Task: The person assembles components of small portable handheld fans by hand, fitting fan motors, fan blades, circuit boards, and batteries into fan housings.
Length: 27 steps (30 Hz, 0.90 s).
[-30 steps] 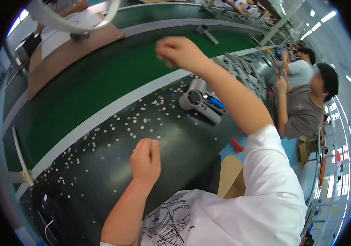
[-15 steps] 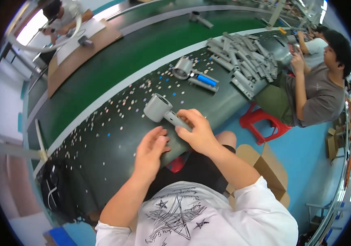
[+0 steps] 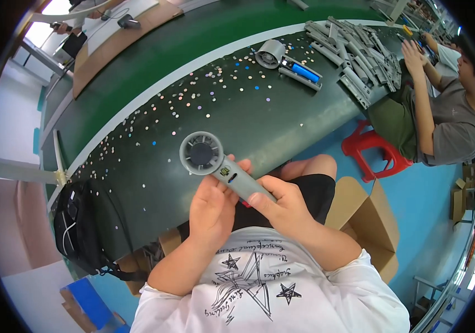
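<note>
A grey handheld fan (image 3: 238, 178) with a round, ringed head and a dark hub is held above the bench's near edge, its face turned up. The lower end of its handle is in the grip of my right hand (image 3: 287, 204), thumb on top. My left hand (image 3: 213, 208) cups the handle from below near the neck; its fingertips show past the far side, and the rest of those fingers is hidden. A second fan (image 3: 271, 54) lies farther off on the bench, its handle opened over a blue cylindrical battery (image 3: 306, 72).
Grey handle shells (image 3: 357, 53) are heaped at the back right. Small round pale and blue bits (image 3: 173, 102) dot the dark bench (image 3: 154, 183). A black bag (image 3: 76, 222) lies left. To the right are a co-worker (image 3: 448, 111), a red stool (image 3: 373, 150) and an open carton (image 3: 368, 222).
The fan has come closer to me and turned so its round face shows. My left hand, apart from it before, is now under its handle. The co-worker's hands have risen.
</note>
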Each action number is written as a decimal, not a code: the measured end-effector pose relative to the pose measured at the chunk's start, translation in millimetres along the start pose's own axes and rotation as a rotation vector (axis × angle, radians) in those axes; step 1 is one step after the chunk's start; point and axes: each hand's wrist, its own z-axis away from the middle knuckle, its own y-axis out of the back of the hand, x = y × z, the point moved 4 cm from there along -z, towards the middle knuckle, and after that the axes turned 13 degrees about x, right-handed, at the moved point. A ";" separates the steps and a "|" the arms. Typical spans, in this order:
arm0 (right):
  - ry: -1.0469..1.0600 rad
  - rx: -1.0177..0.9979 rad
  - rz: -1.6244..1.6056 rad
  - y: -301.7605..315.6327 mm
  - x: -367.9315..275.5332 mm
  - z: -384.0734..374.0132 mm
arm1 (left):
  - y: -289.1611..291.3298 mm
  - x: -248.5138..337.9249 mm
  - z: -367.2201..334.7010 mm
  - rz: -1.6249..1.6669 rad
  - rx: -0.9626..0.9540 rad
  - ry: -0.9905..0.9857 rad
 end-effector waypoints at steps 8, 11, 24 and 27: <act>0.506 0.119 0.382 -22.2 -10.2 7.7 | -7.2 -5.1 -7.3 0.005 0.129 -0.050; 0.554 0.064 0.404 -22.5 -7.8 15.5 | -4.3 -1.1 -3.4 0.015 0.039 -0.113; 0.821 0.290 0.630 -21.4 -18.5 14.6 | 3.3 7.3 -12.3 0.172 -0.043 -0.076; 0.804 0.295 0.636 -19.6 -23.0 17.8 | 4.5 5.3 -10.3 0.142 -0.064 -0.060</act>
